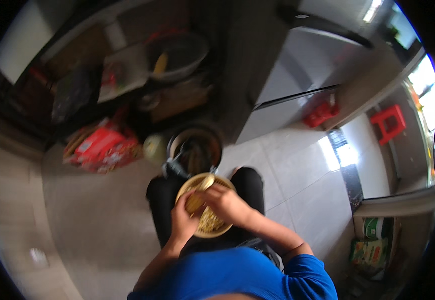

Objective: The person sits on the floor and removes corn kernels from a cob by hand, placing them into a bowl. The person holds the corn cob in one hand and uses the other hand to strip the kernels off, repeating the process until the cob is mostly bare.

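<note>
On my lap rests a yellow-tan bowl or basket [181, 191] with loose yellow corn kernels [210, 222] in it. Above it, my left hand [182, 216] is closed round a yellow corn cob [194, 203]. My right hand [226, 204] comes in from the other side, its fingers bent and pressed against the cob. Past the fingers sticks out a pale, shiny, rounded end [206, 182]; blur hides whether it belongs to the cob or is a separate thing. The right fingertips are partly hidden.
A dark-lined bin [218, 145] stands just beyond my knees, beside a pale green round object [154, 148] and a red bag [105, 150]. A shelf holds a large basin [190, 55]. Right of it is a grey fridge [297, 65]. Red stools [390, 124] stand farther right.
</note>
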### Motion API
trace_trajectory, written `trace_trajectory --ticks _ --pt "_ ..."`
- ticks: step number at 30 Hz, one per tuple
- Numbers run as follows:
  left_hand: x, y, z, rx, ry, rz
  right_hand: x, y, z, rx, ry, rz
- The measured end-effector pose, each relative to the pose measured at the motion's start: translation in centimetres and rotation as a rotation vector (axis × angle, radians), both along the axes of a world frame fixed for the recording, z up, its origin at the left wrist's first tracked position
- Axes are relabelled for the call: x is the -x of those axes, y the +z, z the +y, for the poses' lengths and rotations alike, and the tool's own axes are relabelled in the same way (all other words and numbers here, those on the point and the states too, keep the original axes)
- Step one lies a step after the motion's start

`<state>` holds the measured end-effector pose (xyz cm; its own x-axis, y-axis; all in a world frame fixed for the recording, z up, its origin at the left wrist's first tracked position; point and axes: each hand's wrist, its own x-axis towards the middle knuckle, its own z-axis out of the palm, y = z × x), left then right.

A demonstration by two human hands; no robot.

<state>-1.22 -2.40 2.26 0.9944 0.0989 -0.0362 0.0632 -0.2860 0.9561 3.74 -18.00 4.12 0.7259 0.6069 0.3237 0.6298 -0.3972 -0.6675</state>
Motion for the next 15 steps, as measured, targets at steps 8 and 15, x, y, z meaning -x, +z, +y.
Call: trace_trajectory --ticks 8,15 --pt "-0.1 1.8 0.1 -0.074 -0.134 0.028 -0.5 0.5 -0.5 0.072 0.013 0.261" --pt "0.2 -0.4 0.8 -0.048 -0.140 0.066 -0.3 -0.5 -0.7 0.048 0.082 0.127"
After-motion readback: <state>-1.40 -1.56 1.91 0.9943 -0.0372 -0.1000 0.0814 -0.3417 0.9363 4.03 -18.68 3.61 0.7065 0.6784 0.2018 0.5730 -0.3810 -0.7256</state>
